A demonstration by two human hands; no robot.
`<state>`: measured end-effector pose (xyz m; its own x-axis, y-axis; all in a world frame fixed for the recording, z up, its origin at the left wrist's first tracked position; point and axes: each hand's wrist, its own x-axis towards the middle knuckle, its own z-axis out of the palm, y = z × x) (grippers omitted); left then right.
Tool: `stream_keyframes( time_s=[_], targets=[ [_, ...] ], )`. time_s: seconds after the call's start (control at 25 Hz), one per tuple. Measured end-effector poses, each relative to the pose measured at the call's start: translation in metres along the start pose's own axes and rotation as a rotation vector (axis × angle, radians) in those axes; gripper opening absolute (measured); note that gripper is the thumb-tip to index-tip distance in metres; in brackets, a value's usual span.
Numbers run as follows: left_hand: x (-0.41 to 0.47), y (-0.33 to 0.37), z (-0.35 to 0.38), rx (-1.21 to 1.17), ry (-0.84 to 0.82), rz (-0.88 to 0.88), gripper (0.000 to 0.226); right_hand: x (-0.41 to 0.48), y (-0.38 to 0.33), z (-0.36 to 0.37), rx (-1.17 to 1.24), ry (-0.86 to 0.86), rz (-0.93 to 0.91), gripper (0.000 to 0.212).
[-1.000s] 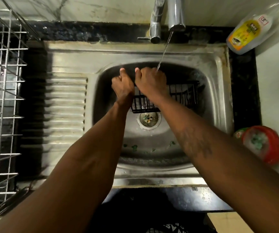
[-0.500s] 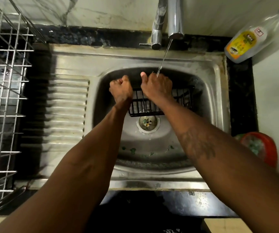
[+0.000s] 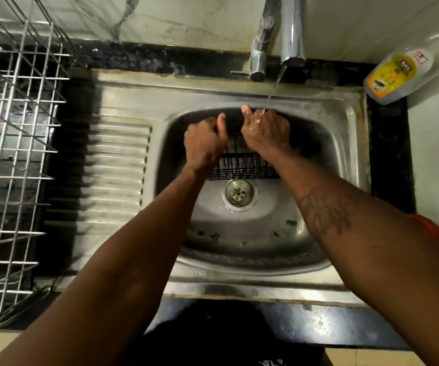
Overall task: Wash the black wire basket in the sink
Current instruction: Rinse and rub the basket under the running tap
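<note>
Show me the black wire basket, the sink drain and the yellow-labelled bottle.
black wire basket (image 3: 242, 169): head view, near wall between the wrists.
sink drain (image 3: 239, 193): head view, centre of the strainer.
yellow-labelled bottle (image 3: 398, 72): head view, on its label.

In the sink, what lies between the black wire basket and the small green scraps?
The round drain, close beside the black wire basket; past it bare sink floor reaches the green scraps. The head view shows this.
</note>
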<state>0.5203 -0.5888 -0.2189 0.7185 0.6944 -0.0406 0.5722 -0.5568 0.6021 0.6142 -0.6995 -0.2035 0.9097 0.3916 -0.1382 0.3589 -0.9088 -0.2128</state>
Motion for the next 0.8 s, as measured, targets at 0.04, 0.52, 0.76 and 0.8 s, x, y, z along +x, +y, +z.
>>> stream_keyframes(
  time_s=[0.04, 0.52, 0.76, 0.8],
  targets=[
    [-0.004, 0.009, 0.001, 0.134, -0.019, 0.069, 0.065, 0.002, 0.001, 0.000, 0.014, -0.008, 0.008, 0.065],
    [0.000, 0.033, -0.008, 0.328, -0.092, 0.107, 0.048, -0.070, -0.007, 0.002, 0.168, 0.248, 0.128, 0.025],
    [0.012, 0.020, -0.019, 0.341, -0.054, 0.090, 0.051, -0.106, -0.014, 0.002, 0.257, 0.234, 0.050, 0.016],
    [0.009, 0.021, -0.020, 0.332, -0.045, 0.106, 0.051, -0.121, -0.011, 0.003, 0.264, 0.216, 0.049, 0.016]
  ],
)
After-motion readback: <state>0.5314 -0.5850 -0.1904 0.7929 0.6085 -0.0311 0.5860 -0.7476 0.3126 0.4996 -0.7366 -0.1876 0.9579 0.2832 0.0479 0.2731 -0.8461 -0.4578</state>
